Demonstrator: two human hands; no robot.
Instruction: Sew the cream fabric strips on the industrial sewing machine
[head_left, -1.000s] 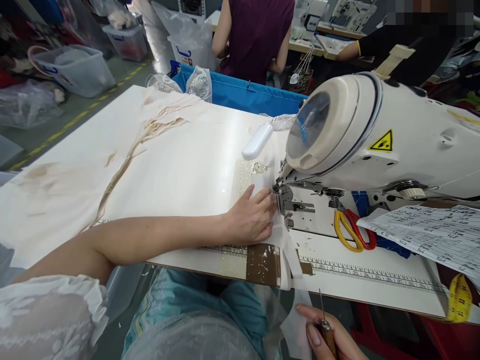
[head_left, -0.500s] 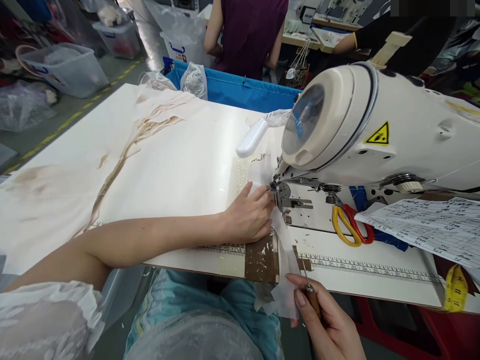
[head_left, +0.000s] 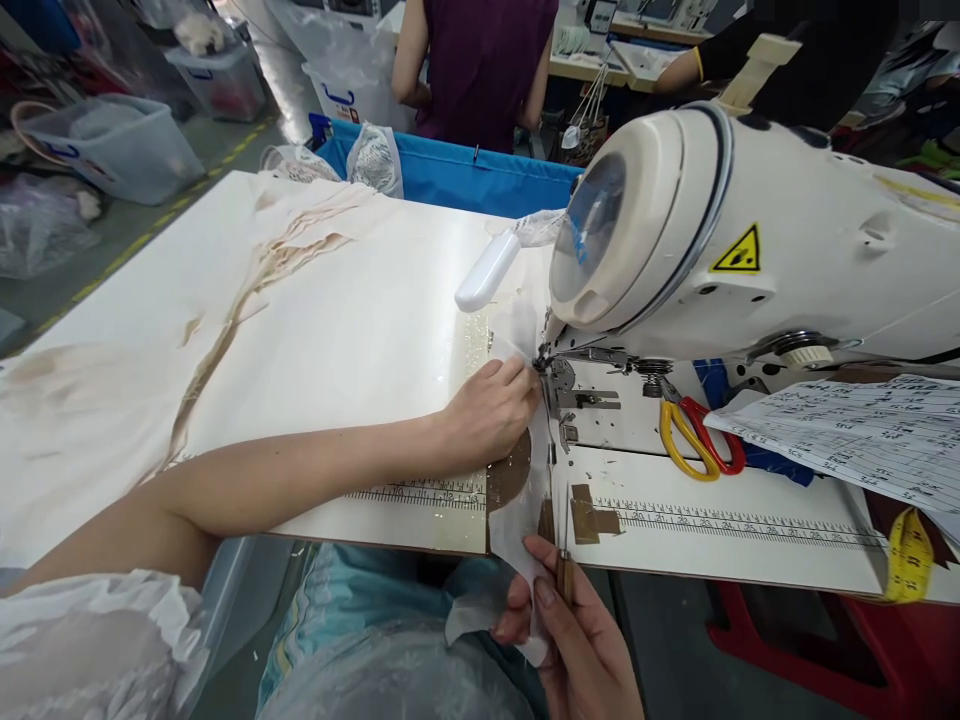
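Note:
Beside the needle area of a white sewing machine [head_left: 645, 220], my left hand [head_left: 491, 415] lies with curled fingers on a sheer white fabric strip [head_left: 517, 505]. The strip runs from the machine foot down over the table's front edge. At that edge my right hand [head_left: 574, 625] is closed around an awl with a wooden handle [head_left: 564, 578], its thin metal tip pointing up toward the machine. The thumb and fingers of this hand also pinch the strip's lower part.
Red and yellow scissors [head_left: 701, 440], written papers [head_left: 862, 430] and a yellow tape measure [head_left: 910, 560] are at the right. Beige fabric [head_left: 217, 350] lies on the left of the table. Behind it are a blue bin [head_left: 480, 180] and a person in purple [head_left: 484, 75].
My right hand has moved left with the awl, now more upright, and the strip's lower part has shifted left. My left hand's fingers have curled in more. The view has shifted slightly.

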